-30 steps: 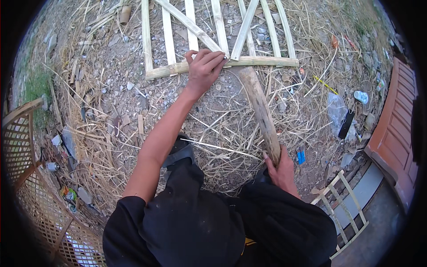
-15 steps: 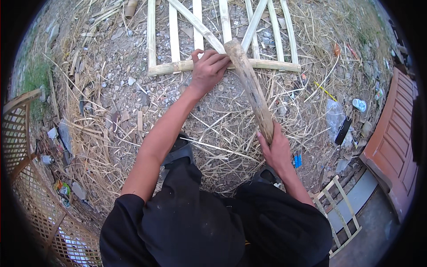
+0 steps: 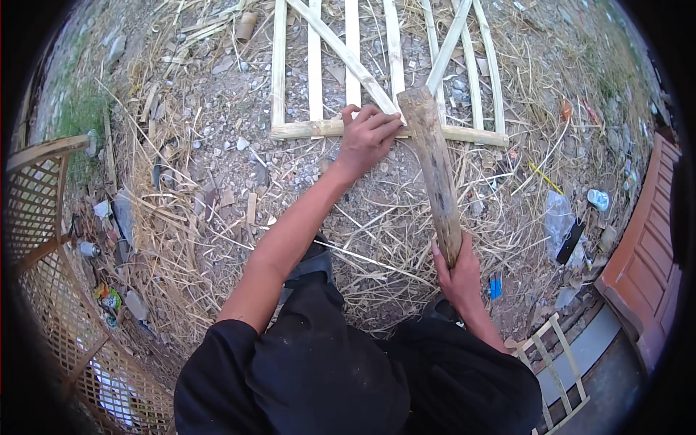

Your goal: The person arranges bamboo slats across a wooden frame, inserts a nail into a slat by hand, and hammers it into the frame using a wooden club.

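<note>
A frame of pale bamboo slats (image 3: 352,58) lies on the ground at the far side, with a bamboo rail (image 3: 304,130) along its near edge. Two slanting slats, including a diagonal slat (image 3: 341,48), come together at the rail's middle. There my left hand (image 3: 368,141) rests over the rail, thumb and fingertips pinched at the diagonal's lower end. Whatever sits between them is too small to make out. My right hand (image 3: 458,275) grips the near end of a thick wooden stick (image 3: 435,174). Its far end is over the rail, just right of my left fingertips.
Straw, shavings and stones cover the ground. A lattice panel (image 3: 54,290) stands at left, a brown panelled board (image 3: 645,254) at right. Near the latter lie a small slatted frame (image 3: 562,362), a plastic bag (image 3: 557,221) and a can (image 3: 598,199). My shoes are close below.
The whole view has shifted, so the scene sits lower and farther right. The stick's far end has moved slightly right of my left fingertips, and the stick stands straighter. Both hands keep their places.
</note>
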The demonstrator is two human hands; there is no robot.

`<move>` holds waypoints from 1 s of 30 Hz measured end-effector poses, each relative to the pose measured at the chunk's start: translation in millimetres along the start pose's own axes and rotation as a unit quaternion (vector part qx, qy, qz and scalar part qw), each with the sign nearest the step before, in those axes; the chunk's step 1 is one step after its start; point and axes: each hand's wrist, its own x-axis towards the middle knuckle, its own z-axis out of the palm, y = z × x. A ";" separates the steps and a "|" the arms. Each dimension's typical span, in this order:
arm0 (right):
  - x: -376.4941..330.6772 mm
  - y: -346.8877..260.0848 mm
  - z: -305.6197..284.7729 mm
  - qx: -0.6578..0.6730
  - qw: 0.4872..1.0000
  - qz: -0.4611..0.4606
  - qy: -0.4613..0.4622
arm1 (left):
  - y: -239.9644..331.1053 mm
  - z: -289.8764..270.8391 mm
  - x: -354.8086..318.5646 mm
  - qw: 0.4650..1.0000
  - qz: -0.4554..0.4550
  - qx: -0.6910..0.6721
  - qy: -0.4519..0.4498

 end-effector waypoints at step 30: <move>9.0 5.6 0.1 -0.021 0.999 0.019 -0.023 | 1.8 2.7 6.1 1.000 -0.018 -0.015 -0.004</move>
